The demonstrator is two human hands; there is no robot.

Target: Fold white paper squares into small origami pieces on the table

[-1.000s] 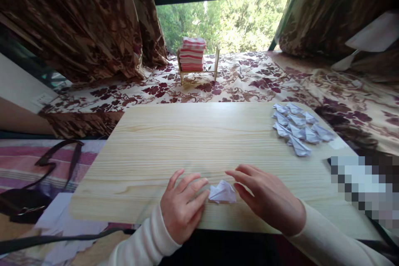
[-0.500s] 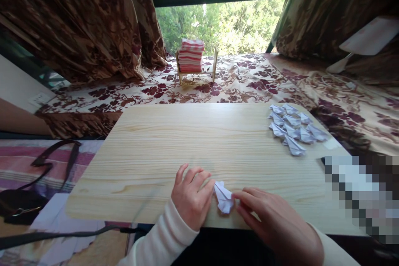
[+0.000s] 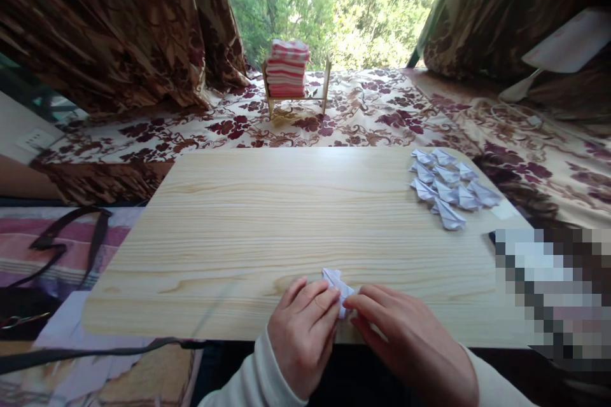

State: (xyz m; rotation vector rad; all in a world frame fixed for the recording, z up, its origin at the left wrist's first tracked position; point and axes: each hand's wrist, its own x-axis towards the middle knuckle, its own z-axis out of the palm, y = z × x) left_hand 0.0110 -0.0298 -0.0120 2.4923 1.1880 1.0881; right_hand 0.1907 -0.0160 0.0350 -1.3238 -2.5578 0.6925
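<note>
A small folded piece of white paper (image 3: 335, 282) lies near the front edge of the light wooden table (image 3: 286, 216). My left hand (image 3: 304, 335) rests on the table with its fingertips pressed onto the paper's left side. From the right, my right hand (image 3: 410, 344) meets it, fingers pinched on the paper's lower right part. Most of the paper is hidden under both sets of fingers.
Several finished folded paper pieces (image 3: 447, 187) lie in a cluster at the table's far right. A small wooden rack with stacked red-striped cloths (image 3: 287, 76) stands on the floral cover by the window. A dark bag with straps (image 3: 42, 254) lies at the left.
Both hands have closed in over the paper, which has been turned and drawn a little toward the table's front edge. The view has tilted slightly downward.
</note>
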